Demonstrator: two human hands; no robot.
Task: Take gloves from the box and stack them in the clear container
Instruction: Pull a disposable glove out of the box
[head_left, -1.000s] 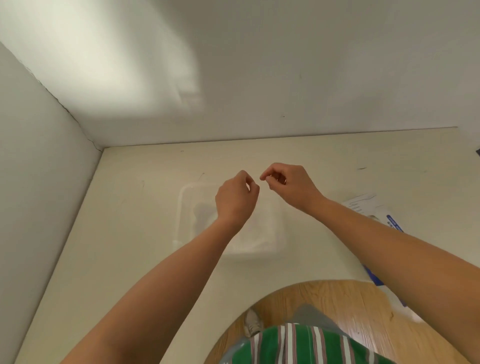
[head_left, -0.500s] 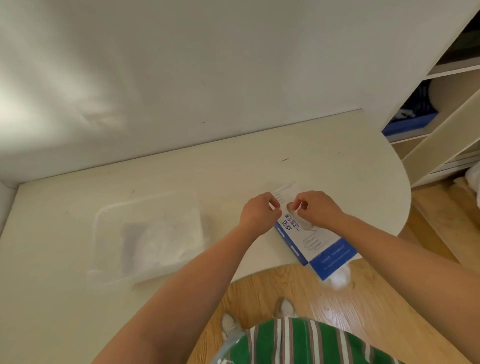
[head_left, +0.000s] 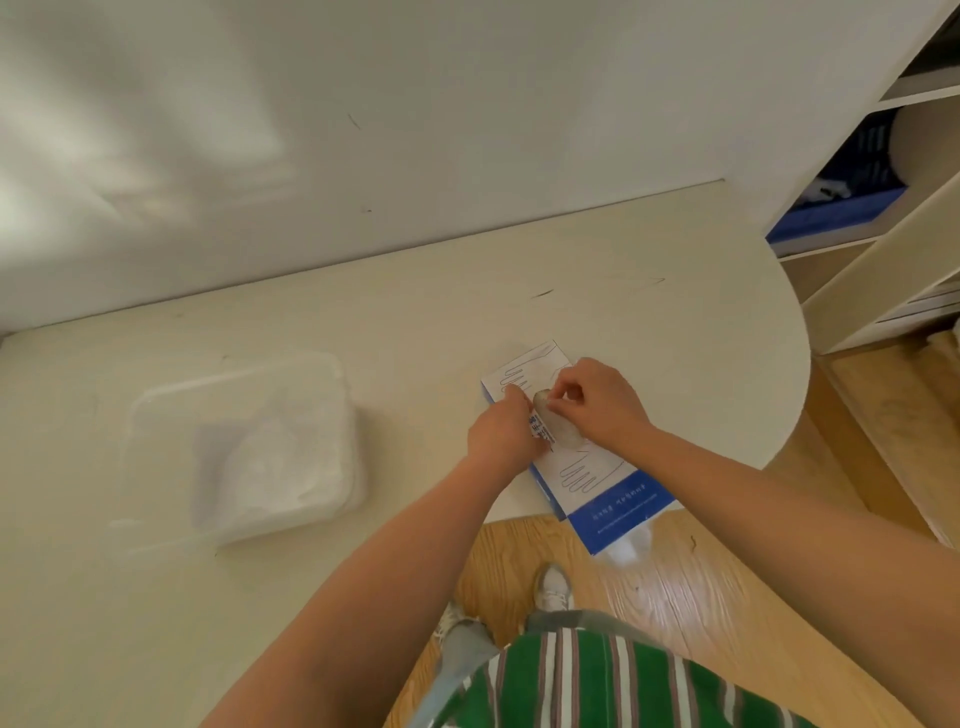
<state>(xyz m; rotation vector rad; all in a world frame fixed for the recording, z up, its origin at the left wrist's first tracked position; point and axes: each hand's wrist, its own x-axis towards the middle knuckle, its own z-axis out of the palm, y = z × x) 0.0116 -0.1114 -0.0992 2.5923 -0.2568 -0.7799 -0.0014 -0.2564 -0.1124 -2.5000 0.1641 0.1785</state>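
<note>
A cream table (head_left: 623, 312) is meeting a white wall; the box (head_left: 608, 493) is overhanging its near edge, right of the clear container (head_left: 156, 405) holding stacked gloves (head_left: 280, 467). The right hand (head_left: 602, 405) is pinching a glove (head_left: 558, 434) at the slot; the left hand (head_left: 498, 436) is curling beside it, grip unclear. A hard tug is risking dragging the box off.

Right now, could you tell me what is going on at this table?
A person is working at the glove box, which lies on the table with its near end over the edge. The right hand pinches a clear glove at the box's opening; the left hand is against the box beside it, grip unclear. The clear container to the left already holds a pile of gloves.
</note>
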